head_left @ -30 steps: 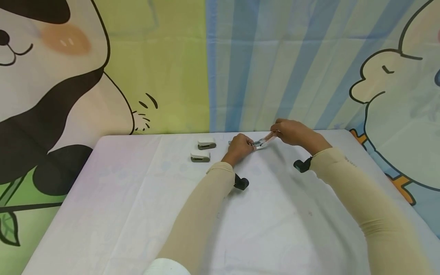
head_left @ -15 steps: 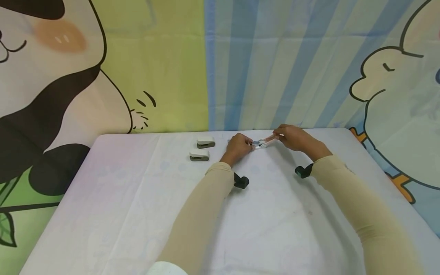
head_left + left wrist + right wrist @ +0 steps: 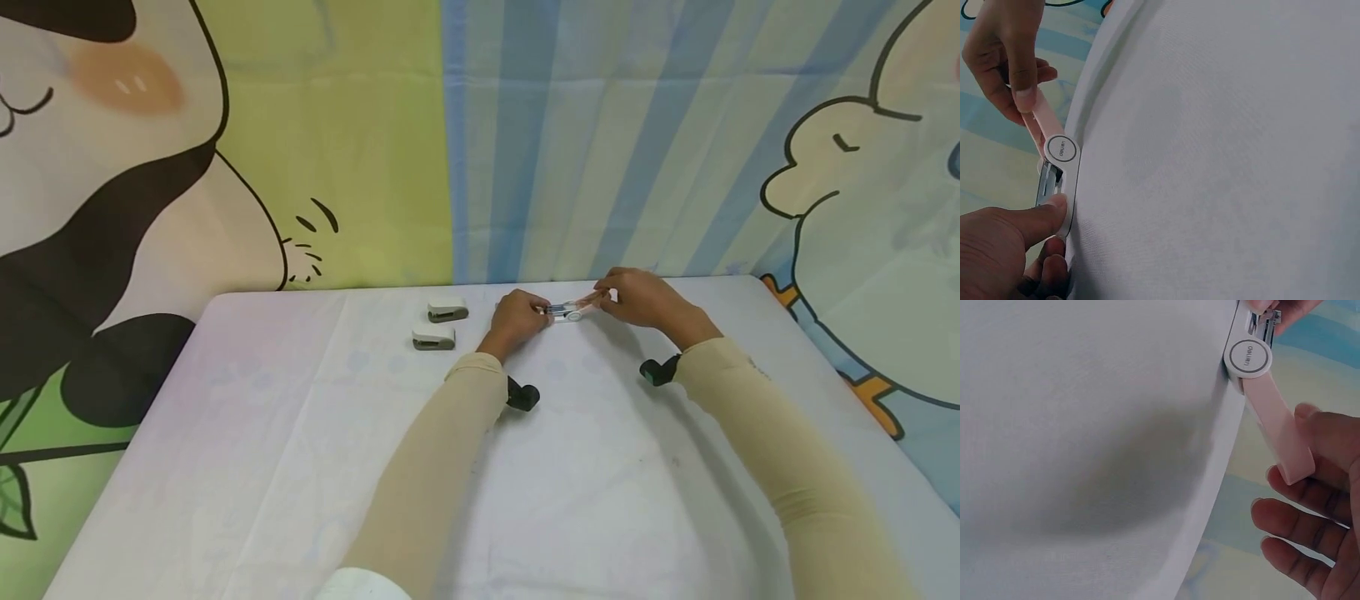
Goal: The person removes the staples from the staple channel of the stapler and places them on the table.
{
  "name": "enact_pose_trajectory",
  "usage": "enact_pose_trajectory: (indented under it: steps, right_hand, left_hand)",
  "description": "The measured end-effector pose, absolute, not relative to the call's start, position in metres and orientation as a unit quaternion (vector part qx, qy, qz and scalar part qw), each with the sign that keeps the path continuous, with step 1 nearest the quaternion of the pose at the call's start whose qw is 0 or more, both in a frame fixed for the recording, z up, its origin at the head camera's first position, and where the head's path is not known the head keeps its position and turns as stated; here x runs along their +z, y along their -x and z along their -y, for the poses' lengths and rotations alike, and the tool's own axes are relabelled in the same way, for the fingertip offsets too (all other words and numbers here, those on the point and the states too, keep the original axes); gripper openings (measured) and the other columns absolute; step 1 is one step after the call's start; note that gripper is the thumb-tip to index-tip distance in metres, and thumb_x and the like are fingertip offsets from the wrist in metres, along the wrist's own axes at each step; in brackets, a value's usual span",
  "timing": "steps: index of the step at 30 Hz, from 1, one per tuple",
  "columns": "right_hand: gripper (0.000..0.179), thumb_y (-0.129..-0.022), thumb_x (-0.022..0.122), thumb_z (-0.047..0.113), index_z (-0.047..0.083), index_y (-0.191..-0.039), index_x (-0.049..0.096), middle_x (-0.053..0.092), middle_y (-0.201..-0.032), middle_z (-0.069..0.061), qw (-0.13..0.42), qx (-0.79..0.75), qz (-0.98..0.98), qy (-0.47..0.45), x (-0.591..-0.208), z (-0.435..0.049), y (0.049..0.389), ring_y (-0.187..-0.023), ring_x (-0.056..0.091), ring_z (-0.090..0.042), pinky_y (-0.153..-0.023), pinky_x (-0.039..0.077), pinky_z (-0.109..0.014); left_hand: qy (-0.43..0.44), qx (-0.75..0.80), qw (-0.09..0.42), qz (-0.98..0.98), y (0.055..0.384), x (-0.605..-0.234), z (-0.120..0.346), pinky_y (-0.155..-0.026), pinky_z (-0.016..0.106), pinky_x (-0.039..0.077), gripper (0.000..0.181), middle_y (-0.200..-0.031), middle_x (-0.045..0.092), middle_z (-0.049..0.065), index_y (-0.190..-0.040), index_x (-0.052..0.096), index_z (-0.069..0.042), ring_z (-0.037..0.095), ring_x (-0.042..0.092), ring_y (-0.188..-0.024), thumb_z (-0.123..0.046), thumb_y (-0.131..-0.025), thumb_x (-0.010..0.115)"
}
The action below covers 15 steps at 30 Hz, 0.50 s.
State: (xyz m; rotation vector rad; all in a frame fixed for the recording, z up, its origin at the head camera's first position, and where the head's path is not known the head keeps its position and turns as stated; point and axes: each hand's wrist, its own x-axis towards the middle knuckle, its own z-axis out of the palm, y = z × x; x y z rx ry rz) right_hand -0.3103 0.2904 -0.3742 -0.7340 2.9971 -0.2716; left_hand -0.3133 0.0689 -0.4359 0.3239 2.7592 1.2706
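Observation:
A small pink-and-white stapler point(image 3: 573, 316) is swung wide open near the far edge of the table, its metal staple channel exposed. My left hand point(image 3: 517, 322) grips the white base end between thumb and fingers, as the left wrist view shows. With thumb and index finger, my right hand point(image 3: 639, 298) pinches the end of the pink cover point(image 3: 1280, 428), which tilts up and away from the round hinge point(image 3: 1062, 149). In the right wrist view its other fingers are spread apart from the cover. The left fingers hide part of the base.
Two white-and-grey staplers, a rear one point(image 3: 447, 311) and a front one point(image 3: 433, 337), stand left of my left hand. The white-covered table point(image 3: 300, 467) ends just behind the hands, against a printed cloth backdrop point(image 3: 375, 150).
My right hand has come down slightly with the pink cover, mostly in the first half second. The left hand keeps its grip on the base. The head view has shifted a little.

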Motion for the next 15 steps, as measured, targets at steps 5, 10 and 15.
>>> enact_pose_trajectory:
  steps: [5,10,15]
  right_hand:
    - [0.040,-0.092,0.069,0.022,-0.002,-0.124,0.063,0.061,-0.115,-0.017,-0.001,-0.094,-0.964,0.247,-0.371,-0.287,0.309,-0.092,0.062,-0.031,-0.077,0.050,-0.046]
    - [0.040,-0.093,0.068,0.023,-0.001,-0.124,0.063,0.059,-0.123,-0.018,-0.038,-0.081,-0.964,0.252,-0.367,-0.282,0.309,-0.110,0.057,-0.035,-0.091,0.046,-0.051]
    - [0.040,-0.093,0.069,0.023,-0.001,-0.125,0.063,0.059,-0.123,-0.018,-0.059,-0.101,-0.959,0.258,-0.364,-0.274,0.307,-0.108,0.059,-0.034,-0.088,0.048,-0.050]
  left_hand:
    - [-0.116,0.399,0.040,-0.909,0.315,-0.440,-0.069,-0.079,0.031,0.044,0.040,-0.094,0.069,0.001,-0.123,0.068,-0.011,0.013,0.056,-0.080,-0.027,-0.087,0.075]
    - [-0.132,0.397,0.060,-0.906,0.314,-0.435,-0.065,-0.078,0.032,0.045,0.051,-0.094,0.067,0.003,-0.129,0.064,-0.012,0.014,0.057,-0.081,-0.034,-0.085,0.076]
    - [-0.147,0.424,0.066,-0.891,0.312,-0.428,-0.057,-0.069,0.030,0.046,0.052,-0.093,0.065,0.004,-0.132,0.061,-0.010,0.015,0.057,-0.080,-0.033,-0.087,0.074]
